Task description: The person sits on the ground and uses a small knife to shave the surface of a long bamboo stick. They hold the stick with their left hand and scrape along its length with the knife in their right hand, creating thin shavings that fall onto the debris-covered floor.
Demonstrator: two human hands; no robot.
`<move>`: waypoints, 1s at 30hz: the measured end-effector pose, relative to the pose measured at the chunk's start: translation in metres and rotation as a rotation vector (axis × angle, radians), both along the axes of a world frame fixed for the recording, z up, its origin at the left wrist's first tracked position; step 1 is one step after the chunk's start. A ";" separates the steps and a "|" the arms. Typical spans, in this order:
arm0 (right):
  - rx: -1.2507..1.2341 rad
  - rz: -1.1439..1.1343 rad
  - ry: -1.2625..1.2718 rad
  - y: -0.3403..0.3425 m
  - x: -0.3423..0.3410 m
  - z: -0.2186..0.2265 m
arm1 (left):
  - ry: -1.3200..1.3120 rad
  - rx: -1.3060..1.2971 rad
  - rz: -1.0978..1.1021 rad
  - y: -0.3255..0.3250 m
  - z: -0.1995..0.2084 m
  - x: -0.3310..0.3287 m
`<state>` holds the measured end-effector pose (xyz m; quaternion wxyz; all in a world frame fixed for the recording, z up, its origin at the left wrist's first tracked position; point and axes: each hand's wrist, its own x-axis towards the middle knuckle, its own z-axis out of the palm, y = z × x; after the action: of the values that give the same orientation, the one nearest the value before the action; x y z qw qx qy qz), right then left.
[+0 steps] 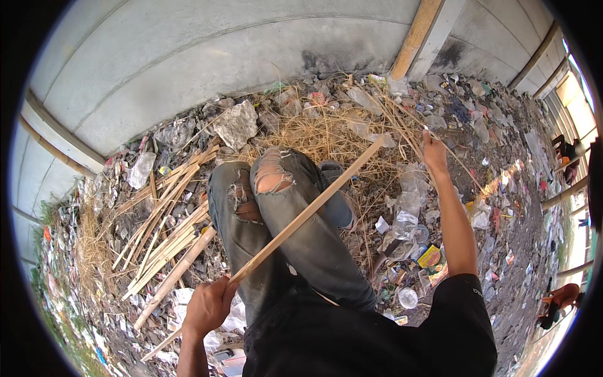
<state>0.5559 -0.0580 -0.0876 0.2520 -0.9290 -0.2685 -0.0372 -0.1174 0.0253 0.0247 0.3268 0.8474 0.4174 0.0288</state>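
My left hand [208,306] is closed around a long, flat bamboo strip [308,212]. The strip slants up across my knees to the right, and its thin tail passes below the hand to the lower left. Off to the right, my right hand [434,152] is raised with its fingers curled closed. A small pale tip shows at the fingers, but what they hold cannot be made out. Left of my legs lies a loose bundle of split bamboo strips [160,235]. Pale shavings [320,133] are heaped beyond my knees.
A concrete wall [188,56] with posts runs behind. A large stone [237,125] lies near it. Plastic bags, bottles and scraps litter the ground, with a yellow packet [429,256] right of my legs. Thin sticks [402,129] lie by my right hand.
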 end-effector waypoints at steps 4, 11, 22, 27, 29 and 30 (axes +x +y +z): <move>0.174 0.076 0.110 0.001 -0.039 0.013 | 0.009 -0.037 0.064 -0.014 -0.011 -0.005; 0.105 0.690 0.240 0.018 -0.256 0.073 | -0.089 0.034 0.015 0.000 -0.028 0.067; 0.018 0.653 0.285 0.040 -0.252 0.068 | -0.056 0.077 0.029 -0.001 -0.024 0.089; -0.101 0.892 0.171 0.017 -0.318 0.072 | -0.023 0.160 0.007 -0.001 -0.024 0.108; -0.050 0.941 0.109 0.018 -0.328 0.070 | -0.055 0.172 0.012 -0.001 -0.031 0.104; -0.043 0.936 0.136 0.021 -0.326 0.071 | -0.075 0.163 0.018 -0.001 -0.032 0.103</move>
<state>0.2298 -0.0374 -0.0167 0.2395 -0.7134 -0.6420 0.1468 -0.0146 0.0246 -0.0075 0.2719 0.8657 0.4089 0.0972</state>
